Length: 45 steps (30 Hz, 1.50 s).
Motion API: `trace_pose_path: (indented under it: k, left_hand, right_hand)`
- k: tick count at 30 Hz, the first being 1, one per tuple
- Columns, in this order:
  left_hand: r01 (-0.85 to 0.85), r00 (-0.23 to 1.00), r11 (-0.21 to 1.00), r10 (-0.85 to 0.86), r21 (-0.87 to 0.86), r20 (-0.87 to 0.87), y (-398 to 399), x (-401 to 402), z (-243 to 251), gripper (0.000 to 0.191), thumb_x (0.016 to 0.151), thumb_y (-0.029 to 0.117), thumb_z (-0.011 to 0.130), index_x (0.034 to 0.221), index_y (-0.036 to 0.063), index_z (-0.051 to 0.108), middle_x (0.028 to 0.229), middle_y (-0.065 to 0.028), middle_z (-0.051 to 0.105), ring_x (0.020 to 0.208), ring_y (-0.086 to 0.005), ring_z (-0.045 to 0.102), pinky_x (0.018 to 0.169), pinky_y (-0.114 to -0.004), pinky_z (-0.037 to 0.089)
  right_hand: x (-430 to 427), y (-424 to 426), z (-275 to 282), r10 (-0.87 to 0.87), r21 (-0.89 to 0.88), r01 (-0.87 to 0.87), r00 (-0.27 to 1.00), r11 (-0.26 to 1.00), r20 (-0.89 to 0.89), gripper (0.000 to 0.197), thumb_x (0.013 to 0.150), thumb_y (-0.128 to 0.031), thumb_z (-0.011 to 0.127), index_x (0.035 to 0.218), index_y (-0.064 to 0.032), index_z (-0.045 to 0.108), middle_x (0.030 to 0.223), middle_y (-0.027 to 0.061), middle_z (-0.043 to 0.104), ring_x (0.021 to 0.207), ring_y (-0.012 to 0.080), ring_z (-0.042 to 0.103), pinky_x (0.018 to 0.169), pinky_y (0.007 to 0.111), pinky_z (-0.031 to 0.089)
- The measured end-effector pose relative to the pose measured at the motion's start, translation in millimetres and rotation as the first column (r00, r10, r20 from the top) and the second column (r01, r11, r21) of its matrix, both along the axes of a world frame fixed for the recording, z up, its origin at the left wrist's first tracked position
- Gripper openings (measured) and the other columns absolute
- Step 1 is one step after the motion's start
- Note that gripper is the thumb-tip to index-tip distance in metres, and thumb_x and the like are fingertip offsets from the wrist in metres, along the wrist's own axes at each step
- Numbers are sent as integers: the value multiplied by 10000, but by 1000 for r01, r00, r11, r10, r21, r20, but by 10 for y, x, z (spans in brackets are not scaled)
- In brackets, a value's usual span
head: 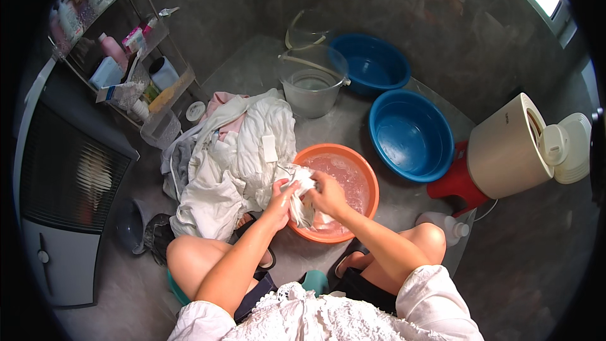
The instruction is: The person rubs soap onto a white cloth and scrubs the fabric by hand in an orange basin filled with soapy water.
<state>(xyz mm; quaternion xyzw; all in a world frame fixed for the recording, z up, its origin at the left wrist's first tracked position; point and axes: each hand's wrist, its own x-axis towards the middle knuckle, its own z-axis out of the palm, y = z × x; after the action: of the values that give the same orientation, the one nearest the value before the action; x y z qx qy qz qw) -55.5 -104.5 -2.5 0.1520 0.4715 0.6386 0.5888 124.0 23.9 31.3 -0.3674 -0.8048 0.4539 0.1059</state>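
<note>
Over the left side of an orange basin (373, 194), my left hand (280, 201) and my right hand (329, 194) grip a wet white cloth (301, 206), bunched between them. Part of the cloth hangs towards the soapy water (348, 175) in the basin. To the left of the basin lies a large heap of white laundry (215, 199), with a pink garment (232, 125) and some grey fabric (179, 158) in it. A white bar (270, 148), which looks like soap, rests on top of the heap.
Two blue basins (411, 135) (371, 64) and a clear plastic bucket (310, 94) stand behind. At right are a cream and red appliance (509, 151) and a plastic bottle (445, 227). A rack of bottles (142, 57) and a grey cabinet (61, 260) stand at left.
</note>
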Motion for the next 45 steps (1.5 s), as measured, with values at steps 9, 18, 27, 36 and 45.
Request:
trace_pose_path:
  k: [9,18,27,36,45]
  left_hand:
    - [67,900,933,97,-355,426,52,59,-368,482,1290,502,836,1529,84,834,1413,-151,909,1258,-308,914,1050,-551,768]
    - [-194,942,977,162,84,295,332,-413,-118,617,1408,451,633,1804,-15,717,1749,-162,834,1582,-328,820,1406,-542,627]
    - [-309,865,946,237,98,442,-101,-980,-11,725,1423,557,552,1889,8,636,1895,-191,741,1714,-407,733,1492,-625,540]
    - [8,900,941,140,-337,412,-129,-205,-313,992,1177,825,858,1904,212,574,1812,-144,738,1609,-425,768,1319,-702,626]
    - [-76,750,898,-234,432,618,-611,-940,-1065,355,1377,410,630,1422,107,811,1265,-61,899,1100,-240,907,975,-500,770]
  right_hand:
    - [21,-376,124,383,474,-331,924,816,-15,429,1243,-516,789,1273,-94,864,1154,216,897,1149,499,858,956,655,694]
    - [277,424,-850,14,-404,-29,999,914,-41,825,1127,-501,967,1863,-211,733,1463,255,892,1336,493,892,1184,585,699]
    - [-109,520,-872,71,75,-67,996,995,-62,417,1182,-340,909,1462,-32,908,1429,224,893,1397,400,853,1229,517,666]
    - [-349,-9,-299,118,106,-85,924,991,-364,453,1155,-293,798,1539,-82,687,1288,315,904,1128,588,897,1024,653,696]
    - [-924,-580,550,345,509,-185,907,841,-241,230,1300,-347,741,1247,-123,749,840,234,806,789,527,836,738,686,635]
